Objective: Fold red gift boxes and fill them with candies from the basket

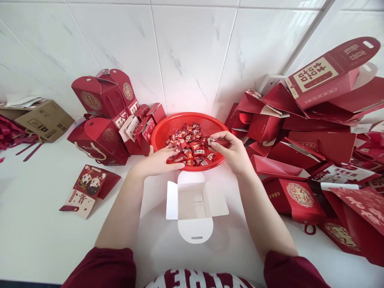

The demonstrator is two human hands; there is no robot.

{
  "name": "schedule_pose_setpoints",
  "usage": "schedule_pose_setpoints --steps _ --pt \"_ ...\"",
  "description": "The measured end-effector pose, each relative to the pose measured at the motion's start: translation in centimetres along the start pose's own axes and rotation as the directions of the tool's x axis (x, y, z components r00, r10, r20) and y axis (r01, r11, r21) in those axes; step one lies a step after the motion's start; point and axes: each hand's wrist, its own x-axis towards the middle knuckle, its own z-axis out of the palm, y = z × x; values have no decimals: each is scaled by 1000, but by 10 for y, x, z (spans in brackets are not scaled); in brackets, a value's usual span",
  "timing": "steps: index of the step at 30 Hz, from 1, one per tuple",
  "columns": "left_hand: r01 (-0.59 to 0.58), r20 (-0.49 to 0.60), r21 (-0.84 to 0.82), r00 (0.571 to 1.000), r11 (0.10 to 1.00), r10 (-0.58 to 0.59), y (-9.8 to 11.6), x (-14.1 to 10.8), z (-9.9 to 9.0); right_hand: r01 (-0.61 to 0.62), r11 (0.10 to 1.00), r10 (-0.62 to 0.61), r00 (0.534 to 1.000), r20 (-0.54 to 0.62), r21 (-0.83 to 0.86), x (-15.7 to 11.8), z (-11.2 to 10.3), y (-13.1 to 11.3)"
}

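Note:
A red plastic basket [184,117] of small red-wrapped candies [196,149] stands against the tiled wall. Over its right side, my right hand [232,151] pinches a dark red wrapped candy [219,142] between thumb and fingers. My left hand [162,161] reaches over the left rim with its fingers among the candies; the thumb is apart, and nothing can be seen held in it. Below the basket, between my forearms, an open white box [192,200] lies with its flaps spread, and its visible inside holds nothing.
Red gift boxes [103,140] are stacked left of the basket. A flat printed red box [90,186] lies nearer on the left. Farther left stands a brown carton [45,120]. Many red boxes [300,196] pile up along the right side.

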Motion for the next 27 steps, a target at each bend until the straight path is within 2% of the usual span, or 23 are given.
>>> schedule_pose_setpoints --steps 3,4,6,7,8,9,11,12,14,17,20,24,27 --pt "-67 -216 -37 975 997 58 16 -20 -12 -1 975 33 989 142 -224 -11 -4 -22" --pt "-79 -239 -45 969 996 66 22 -27 -15 11 952 43 985 168 -305 -15 -5 -30" --pt "-46 -150 -26 988 999 41 31 -39 -18 42 905 58 973 222 -422 -23 -4 -43" --pt "-11 -88 4 996 1000 12 33 -43 -18 57 889 84 955 283 -454 -28 -2 -48" --pt "21 -37 44 999 999 -19 34 -46 -17 71 878 126 920 372 -473 -32 1 -52" --pt "43 -6 85 999 995 -42 34 -46 -16 89 867 177 864 470 -490 -36 5 -54" --pt "62 22 147 998 987 -66 32 -42 -10 147 834 275 725 632 -531 -44 16 -53" --pt "62 37 165 997 984 -69 30 -38 -6 190 809 307 670 676 -557 -48 23 -49" --pt "51 82 184 994 982 -67 29 -29 3 280 729 359 621 697 -625 -56 37 -39" --pt "29 130 208 990 978 -57 33 -18 14 357 587 454 599 660 -727 -63 54 -23" --pt "0 138 228 990 974 -32 39 -15 17 399 531 484 581 654 -747 -64 61 -17" --pt "-56 133 243 991 968 24 41 -19 9 478 421 460 621 635 -771 -64 62 -28" --pt "-68 176 232 984 970 27 41 -20 6 470 362 455 664 593 -805 -67 61 -37"
